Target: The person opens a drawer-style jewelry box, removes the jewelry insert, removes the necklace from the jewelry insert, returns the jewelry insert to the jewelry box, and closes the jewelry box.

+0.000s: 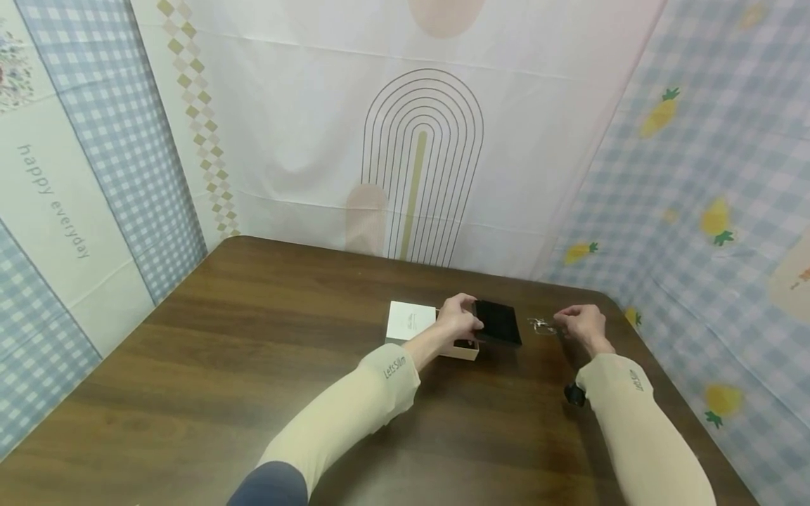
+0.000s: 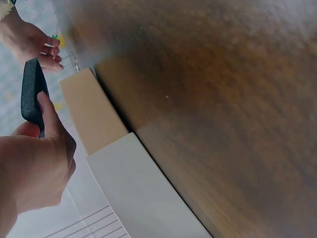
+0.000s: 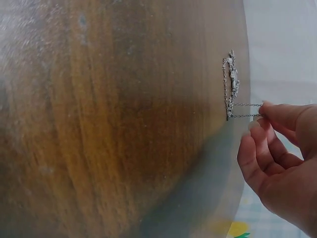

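Note:
My left hand grips a black foam pad by its left edge, thumb on one face. The pad is tilted above the table, just right of an open box. In the left wrist view the pad shows as a thick dark slab. My right hand pinches a thin silver chain necklace between thumb and forefinger. Two strands rise to the fingertips in the right wrist view, while the rest of the necklace lies bunched on the table.
The white lid sits at the left of the tan box base, which is partly hidden under my left wrist. A brown wooden table spreads around them. Patterned cloths hang behind the table and at both sides.

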The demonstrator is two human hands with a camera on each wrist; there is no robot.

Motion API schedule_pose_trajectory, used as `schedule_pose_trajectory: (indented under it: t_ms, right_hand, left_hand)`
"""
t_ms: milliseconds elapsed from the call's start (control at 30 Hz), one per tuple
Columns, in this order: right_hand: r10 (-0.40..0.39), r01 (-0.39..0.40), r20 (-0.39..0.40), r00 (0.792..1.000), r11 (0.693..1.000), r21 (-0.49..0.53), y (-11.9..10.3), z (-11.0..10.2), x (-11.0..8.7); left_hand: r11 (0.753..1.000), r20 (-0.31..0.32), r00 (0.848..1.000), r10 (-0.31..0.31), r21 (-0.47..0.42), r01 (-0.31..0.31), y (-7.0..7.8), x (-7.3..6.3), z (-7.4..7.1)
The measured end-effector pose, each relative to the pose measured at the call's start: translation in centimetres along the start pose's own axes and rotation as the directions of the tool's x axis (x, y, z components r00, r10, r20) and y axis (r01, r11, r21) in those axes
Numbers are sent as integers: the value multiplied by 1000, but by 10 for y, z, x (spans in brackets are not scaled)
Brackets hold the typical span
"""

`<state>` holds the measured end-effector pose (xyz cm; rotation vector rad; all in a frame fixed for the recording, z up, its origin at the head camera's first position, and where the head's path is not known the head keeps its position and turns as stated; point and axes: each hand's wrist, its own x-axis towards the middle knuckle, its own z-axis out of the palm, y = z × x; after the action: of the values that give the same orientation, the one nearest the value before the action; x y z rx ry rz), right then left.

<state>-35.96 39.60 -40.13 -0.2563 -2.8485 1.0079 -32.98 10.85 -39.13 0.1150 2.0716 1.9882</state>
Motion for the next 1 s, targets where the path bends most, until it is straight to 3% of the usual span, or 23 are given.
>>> schedule_pose_trajectory:
  t_ms: [1000]
  right_hand:
    - [51,-52,17,999,999,8,10,3,-2]
  left_hand:
    - [1000,-11,1000,-7,-20,7,1,-1,1]
